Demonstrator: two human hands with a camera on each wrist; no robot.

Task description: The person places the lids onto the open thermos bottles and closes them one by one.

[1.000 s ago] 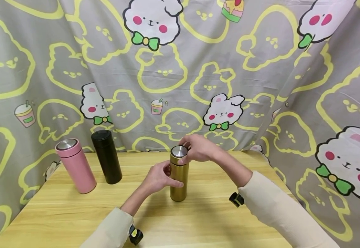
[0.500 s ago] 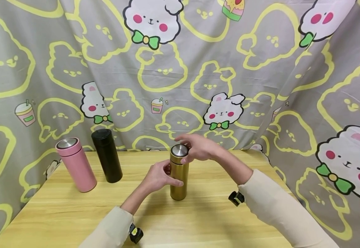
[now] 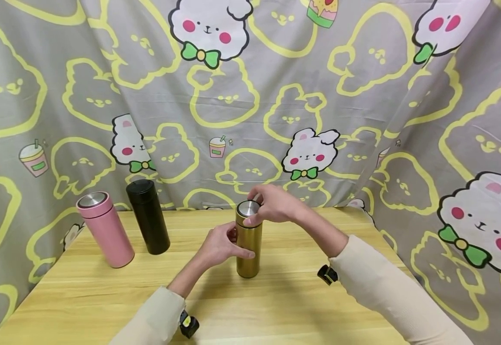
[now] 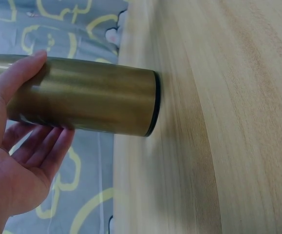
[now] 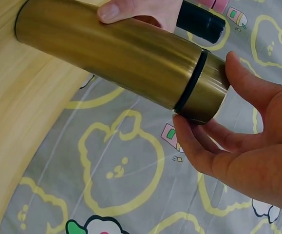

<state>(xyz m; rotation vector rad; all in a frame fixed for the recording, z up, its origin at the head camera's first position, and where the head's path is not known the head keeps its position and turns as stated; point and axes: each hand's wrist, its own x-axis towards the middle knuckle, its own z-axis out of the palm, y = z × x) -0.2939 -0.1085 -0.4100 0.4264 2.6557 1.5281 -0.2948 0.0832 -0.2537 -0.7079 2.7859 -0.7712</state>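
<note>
A gold thermos point(image 3: 249, 251) stands upright on the wooden table, its silver-topped lid point(image 3: 248, 208) in place with a dark ring beneath it. My left hand point(image 3: 219, 247) holds the body, thumb across the front and fingers behind, as the left wrist view also shows with its hand point(image 4: 21, 161). At the top, my right hand point(image 3: 278, 205) grips the lid between thumb and fingers. Seen from the right wrist, the thumb point(image 5: 245, 80) lies on one side of the lid point(image 5: 209, 90) and the fingers on the other.
To the left stand a pink thermos point(image 3: 106, 232) with a silver top and a black thermos point(image 3: 149, 220), both upright. A patterned curtain point(image 3: 242, 124) hangs behind and around the wooden table point(image 3: 82, 302).
The right fingers loosened and stretched out half a second ago; now they are curled round the lid again, the thumb farther left across its front. The left hand and thermos stay in place.
</note>
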